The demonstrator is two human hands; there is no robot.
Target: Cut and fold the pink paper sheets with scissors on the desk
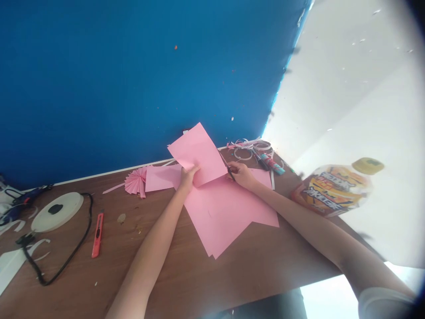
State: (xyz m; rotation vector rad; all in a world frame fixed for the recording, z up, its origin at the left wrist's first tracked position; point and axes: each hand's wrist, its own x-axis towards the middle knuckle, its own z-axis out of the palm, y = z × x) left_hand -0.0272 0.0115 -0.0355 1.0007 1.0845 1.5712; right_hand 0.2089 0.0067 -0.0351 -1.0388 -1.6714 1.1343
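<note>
My left hand (pixel 188 177) grips the lower left edge of a pink sheet of paper (pixel 202 153), holding it tilted up above the table. My right hand (pixel 241 175) is closed around a pair of dark scissors (pixel 229 170), whose blades lie along the right edge of that sheet. Beneath both hands, more pink paper sheets (pixel 229 212) lie overlapping on the table. To the left of my left hand rests a smaller pink piece (pixel 161 178), with a pleated pink paper fan (pixel 134 181) beside it.
On the brown table (pixel 186 274) lie a red utility knife (pixel 97 235) and a round white device (pixel 57 212) with a black cable. Paper strips (pixel 249 144) and a glue stick (pixel 272 164) sit at the back right. A large drink bottle (pixel 335 188) stands near the right wall.
</note>
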